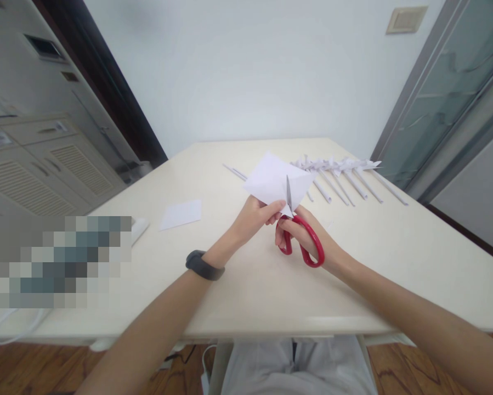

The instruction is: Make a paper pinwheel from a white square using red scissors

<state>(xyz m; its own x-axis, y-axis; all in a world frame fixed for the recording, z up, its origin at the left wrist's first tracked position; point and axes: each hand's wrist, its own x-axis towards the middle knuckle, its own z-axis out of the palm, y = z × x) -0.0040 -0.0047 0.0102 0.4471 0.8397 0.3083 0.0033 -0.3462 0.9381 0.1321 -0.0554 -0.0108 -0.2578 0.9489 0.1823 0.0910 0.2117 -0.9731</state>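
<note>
A square sheet of white paper (266, 176) is pinched by its near corner in my left hand (256, 215), thumb on top. Red-handled scissors (314, 241) sit in my right hand (301, 227), whose fingers are wrapped through the handles. One blade lies over the paper close to my left thumb, pointing away from me. Small cut edges stick out at the paper's near corner, by the scissors' pivot. How far the blades are apart is hard to make out.
Several rolled paper sticks with pointed white paper pieces (340, 164) lie at the back right. Thin paper rolls (234, 171) lie behind the held sheet. Another white sheet (181, 214) rests on the table (246, 307) at left. A pixelated object (69, 260) with a white cable is far left.
</note>
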